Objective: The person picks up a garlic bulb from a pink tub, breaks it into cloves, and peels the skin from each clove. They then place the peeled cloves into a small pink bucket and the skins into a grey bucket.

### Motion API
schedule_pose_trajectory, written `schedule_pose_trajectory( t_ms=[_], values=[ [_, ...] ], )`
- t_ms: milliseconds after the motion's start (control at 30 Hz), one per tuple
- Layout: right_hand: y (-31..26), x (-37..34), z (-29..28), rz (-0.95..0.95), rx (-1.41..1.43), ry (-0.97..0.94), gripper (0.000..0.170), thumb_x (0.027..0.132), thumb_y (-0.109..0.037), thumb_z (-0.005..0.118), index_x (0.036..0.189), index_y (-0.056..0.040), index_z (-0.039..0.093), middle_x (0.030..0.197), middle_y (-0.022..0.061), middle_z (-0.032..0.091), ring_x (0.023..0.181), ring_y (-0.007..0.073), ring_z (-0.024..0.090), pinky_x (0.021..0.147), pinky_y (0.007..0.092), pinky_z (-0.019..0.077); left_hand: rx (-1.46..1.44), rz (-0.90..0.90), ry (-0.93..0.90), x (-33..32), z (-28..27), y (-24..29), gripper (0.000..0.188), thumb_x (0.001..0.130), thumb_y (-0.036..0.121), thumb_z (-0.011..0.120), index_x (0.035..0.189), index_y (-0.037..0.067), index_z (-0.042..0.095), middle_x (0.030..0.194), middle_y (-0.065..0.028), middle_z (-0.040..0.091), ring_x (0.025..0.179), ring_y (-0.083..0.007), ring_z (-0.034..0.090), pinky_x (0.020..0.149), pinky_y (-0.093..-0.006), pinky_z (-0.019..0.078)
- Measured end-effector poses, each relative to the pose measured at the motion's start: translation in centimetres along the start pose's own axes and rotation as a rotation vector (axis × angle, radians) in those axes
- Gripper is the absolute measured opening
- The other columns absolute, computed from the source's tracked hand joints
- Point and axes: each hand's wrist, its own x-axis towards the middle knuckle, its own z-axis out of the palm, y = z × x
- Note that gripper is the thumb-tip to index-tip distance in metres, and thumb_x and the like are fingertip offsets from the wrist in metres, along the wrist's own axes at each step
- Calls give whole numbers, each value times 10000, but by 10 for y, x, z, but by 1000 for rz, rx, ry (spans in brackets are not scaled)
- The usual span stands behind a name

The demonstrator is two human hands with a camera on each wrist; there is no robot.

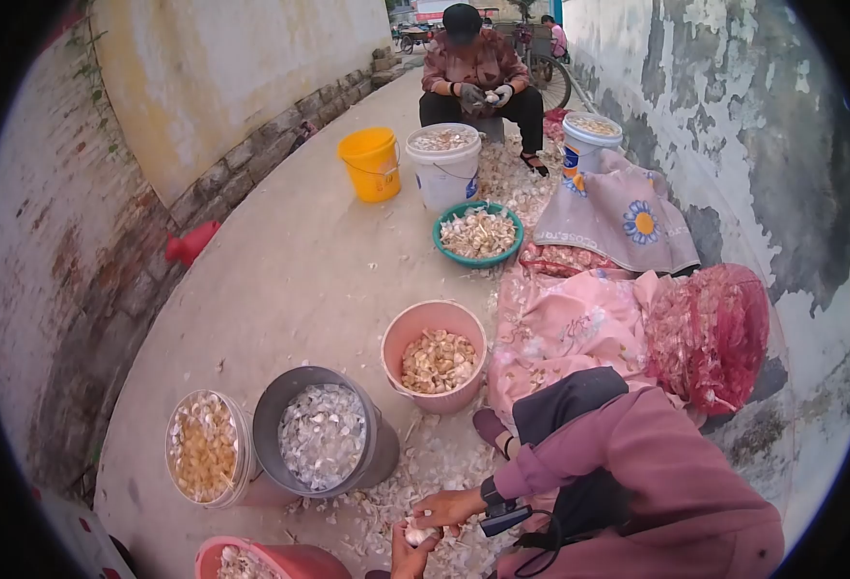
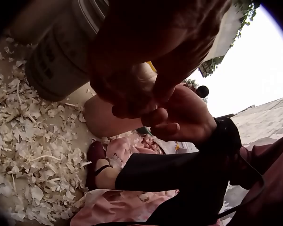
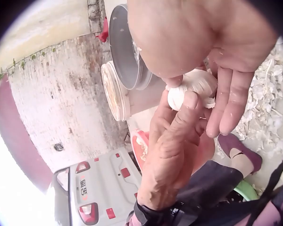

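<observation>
A white garlic bulb (image 3: 194,89) is between my two hands, low over the ground. My left hand (image 3: 165,157) holds it from below, the thumb lying along its side. From the other side my right hand (image 3: 193,40) grips the bulb with thumb and forefinger, while two of its fingers extend past it. In the head view the left hand (image 1: 409,557) and right hand (image 1: 451,506) meet at the bulb (image 1: 417,533). The left wrist view is dark, and the left hand (image 2: 155,42) covers much of the bulb there.
Garlic skins (image 2: 33,174) litter the ground beside my foot. A grey bucket (image 1: 384,454), a white bucket (image 1: 245,439), a pink bucket (image 1: 435,317) and a red bucket (image 1: 295,560) hold garlic. Ahead, another person (image 1: 476,72) sits behind a green basin (image 1: 517,246). Walls flank the lane.
</observation>
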Motion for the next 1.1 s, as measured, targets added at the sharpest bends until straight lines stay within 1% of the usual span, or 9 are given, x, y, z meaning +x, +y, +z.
schedule_pose_trajectory(
  t_ms=[33, 100, 233, 333, 533, 633, 767, 867, 1100],
  values=[
    [6, 7, 0, 5, 1, -6, 438, 898, -449, 499, 1123, -80, 566, 914, 119, 658, 833, 246, 678, 605, 339, 512, -61, -48, 21, 0, -1, -3, 509, 821, 143, 688, 1271, 10, 490, 1135, -94, 584, 1015, -180, 560, 824, -299, 463],
    [6, 16, -5, -333, -404, 156, 370, 854, -397, 543, 970, -55, 623, 851, 145, 661, 783, 304, 658, 653, 397, 492, -124, -116, -28, 7, -8, -8, 551, 808, 86, 671, 1310, 15, 454, 1213, -104, 556, 1092, -198, 539, 898, -308, 446],
    [-2, 16, -2, -501, -272, 281, 259, 737, -267, 634, 828, -25, 645, 771, 160, 651, 728, 332, 632, 663, 423, 476, -96, -21, -43, 1, -1, 8, 630, 789, 48, 677, 1358, 19, 409, 1295, -118, 505, 1197, -216, 485, 986, -318, 405],
    [-6, 18, -8, -466, -328, 133, 235, 760, -208, 653, 910, -28, 630, 772, 105, 656, 730, 260, 639, 646, 374, 482, -96, -33, 10, -8, 5, 20, 659, 777, 34, 696, 1368, 20, 402, 1324, -117, 482, 1225, -222, 462, 997, -322, 401],
    [-12, 10, -6, -473, -311, 163, 211, 728, -178, 651, 878, -31, 633, 682, 84, 618, 649, 212, 600, 610, 347, 459, -85, 72, -48, 3, -3, 1, 684, 758, 13, 721, 1371, 25, 419, 1328, -112, 481, 1208, -211, 468, 980, -311, 413],
    [-21, 3, -3, -475, -279, 234, 222, 667, -194, 627, 780, -4, 636, 667, 140, 628, 631, 281, 624, 588, 392, 453, 25, 241, -2, 8, -4, -4, 594, 766, 52, 730, 1303, 7, 481, 1251, -97, 535, 1122, -202, 522, 914, -311, 451],
    [-20, 1, -3, -499, -320, 267, 203, 708, -180, 644, 808, -8, 603, 662, 97, 598, 625, 226, 583, 579, 358, 440, 5, 143, -88, 11, -3, 8, 442, 783, 155, 728, 1158, 59, 515, 1110, -77, 571, 987, -176, 578, 839, -316, 468],
    [-18, 2, -4, -452, -274, 254, 208, 711, -176, 626, 834, -9, 611, 704, 108, 619, 639, 238, 602, 592, 364, 451, 115, 48, 1, 8, -2, 17, 628, 613, 44, 850, 1098, 46, 452, 1085, -100, 541, 948, -175, 562, 823, -318, 485],
    [-31, -2, -8, -597, -276, 82, 243, 776, -160, 598, 985, -42, 632, 740, 86, 638, 665, 202, 618, 605, 333, 465, -51, -30, -22, 6, -14, 8, 618, 642, 26, 809, 1117, 47, 415, 1125, -107, 472, 1074, -179, 474, 910, -314, 423]
  ],
)
